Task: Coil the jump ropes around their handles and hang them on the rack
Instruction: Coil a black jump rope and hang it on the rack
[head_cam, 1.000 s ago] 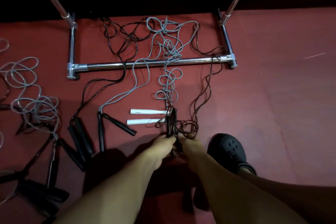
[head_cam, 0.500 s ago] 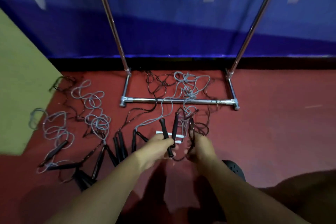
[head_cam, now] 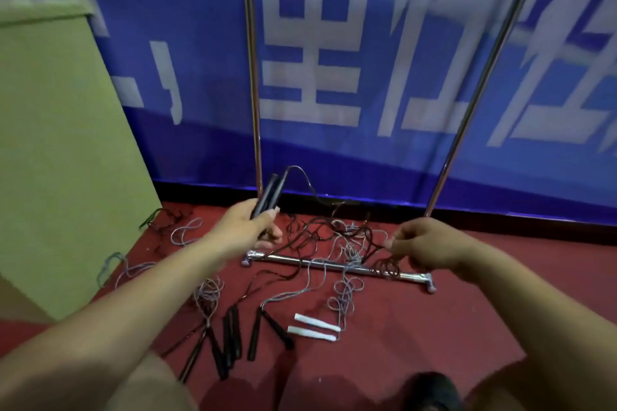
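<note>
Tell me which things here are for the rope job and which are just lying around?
For the job:
- black handles in left hand
- dark rope pinched by right hand
- ropes on floor
- white handles
- rack

Just there:
- blue banner
- green board
- black shoe

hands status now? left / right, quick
Left hand: closed, gripping a pair of black handles held upright.
Right hand: closed, fingers pinching the dark rope that trails from those handles.

black handles [head_cam: 268, 194] raised upright, dark cord [head_cam: 307, 182] trailing to floor
</note>
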Available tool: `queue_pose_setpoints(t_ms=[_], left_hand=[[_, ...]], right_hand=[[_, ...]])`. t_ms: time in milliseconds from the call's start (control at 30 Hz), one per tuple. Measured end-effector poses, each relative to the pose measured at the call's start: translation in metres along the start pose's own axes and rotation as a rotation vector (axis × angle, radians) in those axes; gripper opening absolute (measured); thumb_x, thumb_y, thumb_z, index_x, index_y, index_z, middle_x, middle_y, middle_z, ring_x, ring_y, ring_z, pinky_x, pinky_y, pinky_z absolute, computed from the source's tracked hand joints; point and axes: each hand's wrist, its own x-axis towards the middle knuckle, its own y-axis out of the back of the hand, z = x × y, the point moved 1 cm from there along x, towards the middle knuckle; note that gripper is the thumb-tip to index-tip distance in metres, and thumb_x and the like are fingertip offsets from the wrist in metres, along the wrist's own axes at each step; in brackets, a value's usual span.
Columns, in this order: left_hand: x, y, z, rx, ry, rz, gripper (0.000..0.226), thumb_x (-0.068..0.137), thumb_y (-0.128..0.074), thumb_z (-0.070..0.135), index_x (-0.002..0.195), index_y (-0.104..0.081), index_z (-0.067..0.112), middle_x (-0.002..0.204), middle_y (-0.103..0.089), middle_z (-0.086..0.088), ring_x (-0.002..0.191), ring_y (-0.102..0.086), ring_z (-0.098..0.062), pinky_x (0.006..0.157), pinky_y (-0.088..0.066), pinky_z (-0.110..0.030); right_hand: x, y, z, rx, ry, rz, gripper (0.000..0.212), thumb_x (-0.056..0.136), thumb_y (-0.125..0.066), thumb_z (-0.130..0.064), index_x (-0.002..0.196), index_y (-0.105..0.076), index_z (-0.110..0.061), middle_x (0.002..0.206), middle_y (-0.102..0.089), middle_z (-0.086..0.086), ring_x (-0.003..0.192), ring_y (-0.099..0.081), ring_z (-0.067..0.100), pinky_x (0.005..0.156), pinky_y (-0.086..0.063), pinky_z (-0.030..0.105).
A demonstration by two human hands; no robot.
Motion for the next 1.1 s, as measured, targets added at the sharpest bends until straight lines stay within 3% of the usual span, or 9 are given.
queue_pose_setpoints(t_ms=[167,400,500,600,733,867,933,1000,1100], left_hand=[[-0.012,0.002,-0.005,-0.125,0.086,0.061,0.013,0.103,-0.049,0.009,0.102,-0.057,-0.002,0.071,-0.064,-0.011,0.046,-0.057,-0.013,0.037,-0.04,-0.017],[-0.003,-0.019,0.008,-0.165,-0.014,0.039,0.013,0.101,-0.056,0.013,0.103,-0.066,0.004,0.075,-0.064,-0.007,0.052,-0.059,-0.011,0.045,-0.048,-0.02],[-0.004,-0.027,0.006,-0.147,-0.02,-0.011,0.017,0.101,-0.056,0.017,0.106,-0.068,0.006,0.071,-0.061,-0.005,0.052,-0.056,-0.013,0.043,-0.043,-0.019],[-0.012,-0.036,0.008,-0.155,-0.008,-0.157,0.02,0.1,-0.056,0.021,0.107,-0.068,0.006,0.069,-0.06,-0.004,0.053,-0.057,-0.015,0.046,-0.047,-0.022],[-0.023,-0.047,0.006,-0.082,0.019,-0.372,0.018,0.099,-0.057,0.026,0.091,-0.057,0.01,0.069,-0.06,-0.002,0.054,-0.06,-0.017,0.05,-0.05,-0.025],[-0.015,-0.049,0.008,-0.12,0.071,-0.297,0.021,0.102,-0.054,0.026,0.101,-0.063,0.008,0.062,-0.059,-0.003,0.051,-0.058,-0.016,0.05,-0.05,-0.026],[-0.009,-0.049,0.009,-0.182,0.122,-0.197,0.025,0.103,-0.051,0.03,0.108,-0.066,0.011,0.055,-0.056,-0.004,0.045,-0.054,-0.016,0.046,-0.046,-0.024],[-0.005,-0.048,0.01,-0.22,0.167,-0.124,0.035,0.103,-0.048,0.04,0.104,-0.067,0.011,0.05,-0.052,-0.004,0.04,-0.049,-0.016,0.043,-0.041,-0.022],[0.002,-0.048,0.008,-0.372,0.228,-0.075,0.054,0.1,-0.039,0.057,0.095,-0.068,0.012,0.05,-0.046,-0.001,0.037,-0.038,-0.013,0.04,-0.032,-0.02]], right_hand=[[-0.001,-0.009,-0.012,0.194,0.273,0.22,0.012,0.092,-0.068,-0.016,0.081,-0.068,-0.01,0.061,-0.058,-0.006,0.055,-0.048,0.009,0.054,-0.041,0.019],[0.029,-0.037,-0.015,0.396,0.206,0.32,0.015,0.095,-0.062,-0.031,0.097,-0.075,-0.023,0.07,-0.07,0.007,0.059,-0.057,0.012,0.059,-0.047,0.032],[0.035,-0.047,-0.012,0.358,0.215,0.431,0.018,0.096,-0.06,-0.032,0.106,-0.073,-0.026,0.079,-0.072,-0.006,0.06,-0.062,0.001,0.064,-0.05,0.032],[0.026,-0.059,-0.013,0.409,0.341,0.425,0.021,0.096,-0.058,-0.034,0.115,-0.068,-0.034,0.102,-0.071,-0.017,0.09,-0.064,-0.008,0.082,-0.051,0.024],[0.016,-0.07,-0.023,0.302,0.548,0.355,0.033,0.097,-0.052,-0.047,0.124,-0.065,-0.035,0.131,-0.057,-0.024,0.125,-0.046,-0.014,0.098,-0.036,0.004],[0.023,-0.071,-0.02,0.008,0.535,0.418,0.021,0.097,-0.055,-0.044,0.09,-0.07,-0.033,0.089,-0.065,-0.016,0.087,-0.06,-0.002,0.077,-0.046,0.021],[0.026,-0.072,-0.018,-0.003,0.443,0.271,0.041,0.093,-0.048,-0.055,0.068,-0.06,-0.024,0.06,-0.051,-0.014,0.057,-0.047,0.003,0.058,-0.038,0.028],[0.024,-0.075,-0.021,0.082,0.36,0.109,0.054,0.088,-0.043,-0.063,0.057,-0.05,-0.019,0.056,-0.032,-0.008,0.052,-0.03,0.009,0.054,-0.026,0.032],[0.024,-0.083,-0.026,0.356,0.209,0.037,0.057,0.09,-0.042,-0.063,0.065,-0.066,-0.018,0.059,-0.03,0.003,0.053,-0.028,0.014,0.054,-0.022,0.03]])
